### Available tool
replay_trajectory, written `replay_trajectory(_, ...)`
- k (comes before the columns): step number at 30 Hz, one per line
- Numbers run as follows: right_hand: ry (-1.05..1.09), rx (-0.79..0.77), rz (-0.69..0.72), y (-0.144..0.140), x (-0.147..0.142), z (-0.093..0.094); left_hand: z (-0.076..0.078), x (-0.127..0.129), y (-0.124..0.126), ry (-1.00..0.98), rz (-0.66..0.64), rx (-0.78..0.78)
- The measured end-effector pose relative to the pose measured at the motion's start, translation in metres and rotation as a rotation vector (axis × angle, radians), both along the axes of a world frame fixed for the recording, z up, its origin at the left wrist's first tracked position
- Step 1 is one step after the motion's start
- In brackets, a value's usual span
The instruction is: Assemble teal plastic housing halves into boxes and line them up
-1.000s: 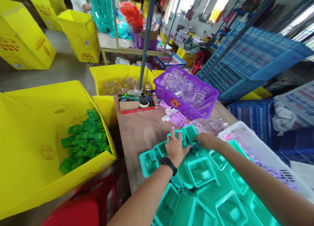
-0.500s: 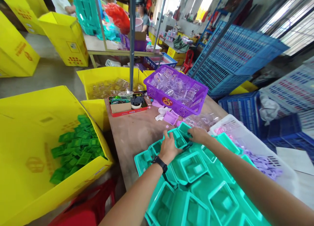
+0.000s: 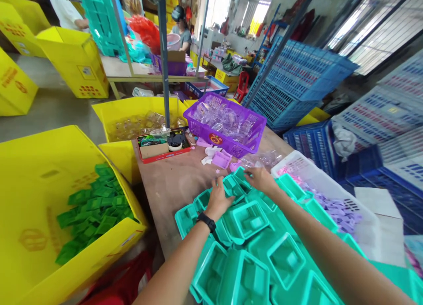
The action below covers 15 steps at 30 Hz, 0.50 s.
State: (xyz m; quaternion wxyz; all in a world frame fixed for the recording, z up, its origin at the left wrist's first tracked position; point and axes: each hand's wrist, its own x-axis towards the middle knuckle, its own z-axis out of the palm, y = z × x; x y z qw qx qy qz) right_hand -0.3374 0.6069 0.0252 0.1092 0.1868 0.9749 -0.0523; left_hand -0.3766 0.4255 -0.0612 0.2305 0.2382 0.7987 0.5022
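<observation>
Teal moulded plastic trays (image 3: 286, 256) with rectangular recesses are heaped over the near side of the table. My left hand (image 3: 218, 200), with a black watch on its wrist, is closed on a teal tray (image 3: 233, 187) at the far end of the heap. Its fingers lie over the left rim and its thumb is at the near side. My right hand (image 3: 261, 180) is closed at the right edge of the adjoining teal piece (image 3: 241, 176), fingertips pinched there. Whether these two are separate trays or one part, I cannot tell.
Beyond the hands are a purple basket (image 3: 228, 140) of clear plastic parts and a red tool tray (image 3: 165, 154). A white crate (image 3: 366, 228) of pink and purple pieces stands right. At left, a yellow box (image 3: 42, 199) holds green parts. A dark post (image 3: 164, 62) rises behind the table.
My view has turned slightly, so the surroundings sit further left and a little lower. Both hands stay at the same teal pieces, with little visible movement against the heap.
</observation>
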Motion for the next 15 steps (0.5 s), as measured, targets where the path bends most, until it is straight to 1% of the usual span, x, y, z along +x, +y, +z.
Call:
replay_trajectory(3, 0.205, -0.077, -0.050, -0.021, 0.021, 0.023, -0.004, -0.002, -0.006, 0.012, 0.013, 0.050)
replay_trajectory(5, 0.315, -0.124, -0.090, -0.043, 0.048, 0.043, -0.007, -0.002, -0.015, 0.007, 0.039, 0.067)
replay_trajectory(7, 0.409, -0.160, -0.134, -0.072, 0.088, 0.061, -0.008, 0.001, -0.028, -0.003, 0.081, 0.072)
replay_trajectory(9, 0.489, -0.203, -0.177, -0.104, 0.138, 0.069, -0.007, 0.006, -0.045, 0.000, 0.140, 0.082)
replay_trajectory(10, 0.552, -0.271, -0.234, -0.121, 0.166, 0.069, -0.005, 0.009, -0.055, 0.008, 0.174, 0.092)
replay_trajectory(12, 0.565, -0.361, -0.339, -0.154, 0.226, 0.057, -0.001, 0.019, -0.076, 0.037, 0.252, 0.114)
replay_trajectory(13, 0.544, -0.393, -0.354, -0.169, 0.257, 0.047, 0.003, 0.027, -0.087, 0.055, 0.294, 0.125)
replay_trajectory(15, 0.365, -0.485, -0.450, -0.198, 0.318, 0.024, 0.011, 0.048, -0.111, 0.091, 0.377, 0.145)
